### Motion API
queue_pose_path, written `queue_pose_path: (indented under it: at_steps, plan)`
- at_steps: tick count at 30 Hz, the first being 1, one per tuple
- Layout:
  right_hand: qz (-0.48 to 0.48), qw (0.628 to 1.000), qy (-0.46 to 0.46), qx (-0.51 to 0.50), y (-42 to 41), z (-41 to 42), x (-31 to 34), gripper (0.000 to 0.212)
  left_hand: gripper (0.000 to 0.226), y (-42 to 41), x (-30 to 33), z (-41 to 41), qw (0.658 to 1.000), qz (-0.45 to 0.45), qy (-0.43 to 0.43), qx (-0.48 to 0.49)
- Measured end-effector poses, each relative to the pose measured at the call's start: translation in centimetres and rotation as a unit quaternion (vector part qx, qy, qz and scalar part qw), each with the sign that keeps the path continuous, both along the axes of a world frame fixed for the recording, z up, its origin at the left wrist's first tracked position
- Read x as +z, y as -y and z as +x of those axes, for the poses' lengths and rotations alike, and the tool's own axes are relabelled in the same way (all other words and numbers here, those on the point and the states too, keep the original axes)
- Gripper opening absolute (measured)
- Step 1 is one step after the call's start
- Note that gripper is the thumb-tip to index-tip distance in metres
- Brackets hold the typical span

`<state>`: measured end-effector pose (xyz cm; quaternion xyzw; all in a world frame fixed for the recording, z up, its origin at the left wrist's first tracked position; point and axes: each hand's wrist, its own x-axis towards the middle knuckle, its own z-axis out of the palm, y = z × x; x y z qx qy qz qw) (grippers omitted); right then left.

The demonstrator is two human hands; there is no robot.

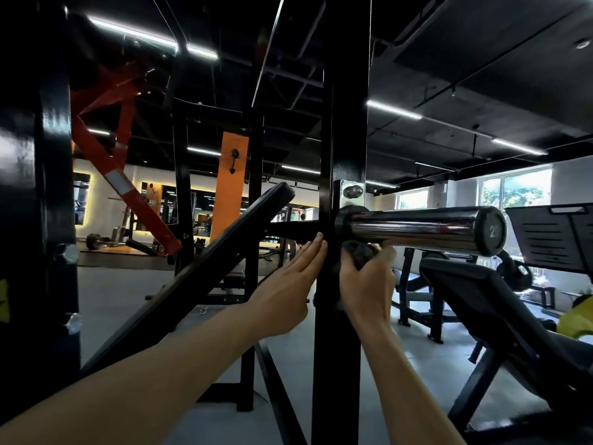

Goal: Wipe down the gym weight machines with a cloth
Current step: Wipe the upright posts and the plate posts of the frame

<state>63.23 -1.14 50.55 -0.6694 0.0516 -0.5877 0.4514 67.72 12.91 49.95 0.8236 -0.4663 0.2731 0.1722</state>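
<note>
Gym hall, dark ceiling with strip lights, grey floor, windows (513, 191) at right of frame. Black upright post (345, 123) runs top to bottom through centre. Chrome bar sleeve (414, 229) juts right from the post at mid-height. Black slanted bench pad (224, 248) left of centre; red machine arm (128, 191) at upper left; orange pillar (229, 184) behind; black padded seat (500, 303) at lower right. Left hand (288, 284): fingers straight and together, tips touching the post's left edge, holding nothing. Right hand (369, 284): fingers curled round a dark cloth (361, 252), bunched against the post just under the sleeve's inner end. More dark cloth seems to hang at the post below the right hand; hard to tell.
</note>
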Motion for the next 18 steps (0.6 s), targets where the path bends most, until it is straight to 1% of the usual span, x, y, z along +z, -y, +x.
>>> queue_pose_path:
  at_steps: [2, 3, 6, 7, 9, 10, 11, 13, 16, 18]
  plan:
    - [0.024, 1.000, 0.003, 0.009, 0.4, -0.3, 0.4, 0.041, 0.104, 0.0, 0.0, 0.2, 1.000, 0.002, 0.001, -0.003]
    - [0.020, 1.000, 0.010, 0.000, 0.4, -0.3, 0.3, 0.042, 0.104, 0.0, -0.1, 0.3, 1.000, 0.002, 0.000, -0.005]
    - [-0.029, 0.996, 0.054, -0.066, -0.1, 1.1, -0.8, 0.032, 0.106, 0.0, -0.2, 0.3, 1.000, -0.005, -0.007, -0.012]
    - [-0.043, 0.992, 0.049, -0.105, -0.6, 1.6, -1.1, 0.031, 0.105, 0.0, -0.1, 0.3, 1.000, -0.009, -0.008, -0.010]
    - [-0.009, 0.984, 0.004, -0.175, -2.0, 2.2, -1.5, 0.035, 0.104, 0.2, 0.1, 0.2, 1.000, -0.011, -0.011, -0.007]
    - [0.011, 0.981, -0.020, -0.195, -2.7, 2.2, -1.6, 0.036, 0.103, 0.1, 0.1, 0.3, 1.000, -0.012, -0.013, -0.009]
    - [0.008, 0.977, -0.026, -0.211, -3.0, 2.1, -1.6, 0.036, 0.103, 0.3, 0.2, 0.4, 1.000, -0.013, -0.017, -0.013]
    - [-0.048, 0.969, 0.001, -0.241, -3.7, 2.1, -1.9, 0.031, 0.103, -0.2, 0.3, 0.6, 0.999, -0.010, -0.037, -0.019]
    - [-0.123, 0.956, 0.053, -0.260, -3.2, 2.0, -2.2, 0.015, 0.103, -0.6, 0.5, 0.4, 0.998, -0.004, -0.063, -0.028]
    - [-0.162, 0.950, 0.054, -0.263, -2.7, 1.5, -2.1, 0.008, 0.102, -0.7, 0.6, 0.2, 0.997, -0.002, -0.065, -0.034]
